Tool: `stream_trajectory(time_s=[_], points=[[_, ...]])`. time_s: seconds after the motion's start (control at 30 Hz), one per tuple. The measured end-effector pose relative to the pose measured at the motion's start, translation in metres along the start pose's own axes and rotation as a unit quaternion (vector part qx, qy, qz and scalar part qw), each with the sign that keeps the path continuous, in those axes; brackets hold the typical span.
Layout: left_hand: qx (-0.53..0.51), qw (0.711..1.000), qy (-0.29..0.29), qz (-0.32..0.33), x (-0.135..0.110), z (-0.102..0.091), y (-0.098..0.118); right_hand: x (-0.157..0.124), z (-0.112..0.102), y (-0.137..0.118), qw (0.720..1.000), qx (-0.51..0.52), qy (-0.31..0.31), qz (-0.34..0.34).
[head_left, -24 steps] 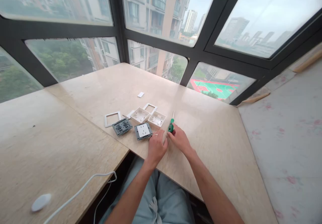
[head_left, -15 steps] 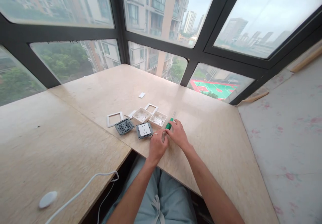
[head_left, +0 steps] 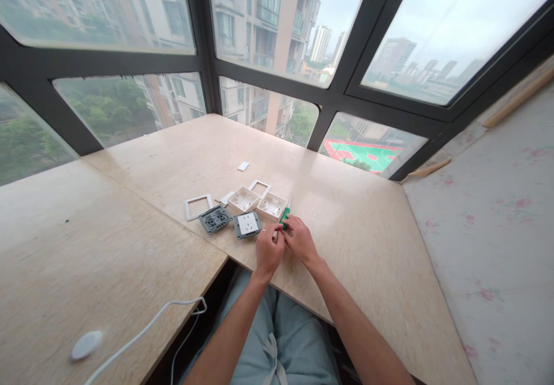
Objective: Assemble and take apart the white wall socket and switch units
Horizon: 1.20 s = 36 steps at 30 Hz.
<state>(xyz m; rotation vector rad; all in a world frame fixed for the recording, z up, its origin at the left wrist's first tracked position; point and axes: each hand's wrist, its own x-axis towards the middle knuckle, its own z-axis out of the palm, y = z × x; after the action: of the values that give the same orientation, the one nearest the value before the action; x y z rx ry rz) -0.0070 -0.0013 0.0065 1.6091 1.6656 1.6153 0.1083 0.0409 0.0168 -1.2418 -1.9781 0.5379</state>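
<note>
A screwdriver with a green handle (head_left: 284, 217) points away from me, its metal shaft towards the windows. Fingers of my right hand (head_left: 302, 240) are closed on its handle. My left hand (head_left: 269, 251) is closed too, its fingertips meeting those of the right near the handle's rear end. A small reddish bit shows between the fingertips; what the left fingers pinch is mostly hidden. Just left of that hand lies a socket module (head_left: 248, 224) with a white face and grey frame. Another grey module (head_left: 215, 218) lies beside it, back side up.
Beyond my hands stand two white mounting boxes (head_left: 272, 205), near white cover frames (head_left: 198, 205). A small white plate (head_left: 243, 166) lies farther back on the tabletop (head_left: 367, 246). At the lower left are a white cable (head_left: 142, 330) and a white disc (head_left: 86, 345). Windows border the back.
The screwdriver has shifted left and towards me with my right hand, and its angle has changed slightly. My hands are closer together. The view has turned a little.
</note>
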Motion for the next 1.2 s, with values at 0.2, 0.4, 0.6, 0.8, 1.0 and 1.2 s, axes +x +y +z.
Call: stream_trajectory(time_s=[0.2,0.4,0.6,0.8,1.0,1.2], points=[[-0.015,0.998,0.027,0.053,-0.004,-0.005,0.005,-0.016,0.008,-0.011,0.996,0.094,0.008,-0.011],[-0.033,0.998,-0.011,0.057,-0.004,-0.009,0.008,-0.049,-0.009,-0.002,0.994,0.097,0.037,0.022],[-0.030,0.994,-0.083,0.069,-0.004,-0.008,0.007,-0.112,-0.079,0.036,0.988,0.010,0.118,0.097],[-0.017,0.977,-0.187,0.097,-0.006,-0.013,0.006,-0.193,-0.157,0.070,0.942,-0.065,0.229,0.236],[0.063,0.949,-0.292,0.096,-0.002,-0.013,0.009,-0.207,-0.175,0.081,0.856,-0.065,0.377,0.348],[0.129,0.934,-0.323,0.085,0.000,-0.011,0.013,-0.196,-0.171,0.077,0.853,-0.056,0.391,0.341]])
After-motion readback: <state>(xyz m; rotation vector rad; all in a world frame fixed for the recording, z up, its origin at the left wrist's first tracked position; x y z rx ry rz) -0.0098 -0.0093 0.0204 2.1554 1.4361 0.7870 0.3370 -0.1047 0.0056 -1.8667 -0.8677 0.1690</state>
